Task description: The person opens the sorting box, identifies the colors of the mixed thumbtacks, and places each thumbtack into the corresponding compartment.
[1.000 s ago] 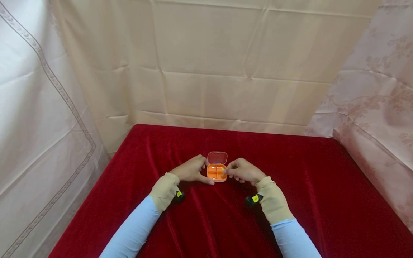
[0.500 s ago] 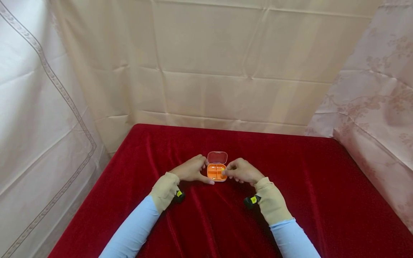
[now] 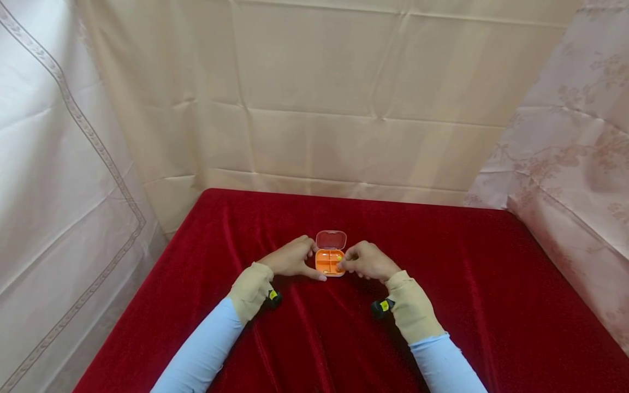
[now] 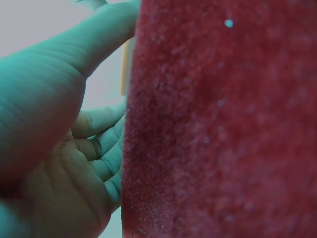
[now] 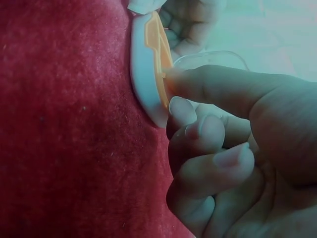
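An orange pill box point(image 3: 324, 263) with a white outer shell and several compartments stands on the red cloth, its clear lid point(image 3: 331, 240) raised at the back. A small yellow piece point(image 3: 339, 258) shows in the back right compartment, another point(image 3: 326, 271) in the front left one. My left hand point(image 3: 291, 258) holds the box from the left, thumb at the front and fingers at the back corner. Bent fingers of my right hand point(image 3: 369, 260) reach over the right rim. In the right wrist view the right thumb point(image 5: 218, 87) dips inside the box; whether anything is pinched there is hidden.
Dark red velvet cloth point(image 3: 432, 234) covers the table. A cream curtain point(image 3: 314, 109) hangs behind it, with a white curtain point(image 3: 49, 191) on the left and a floral one point(image 3: 580, 164) on the right.
My right hand and forearm have shifted slightly left, with the fingertips staying at the box's right compartments. The left hand and the box have kept their places.
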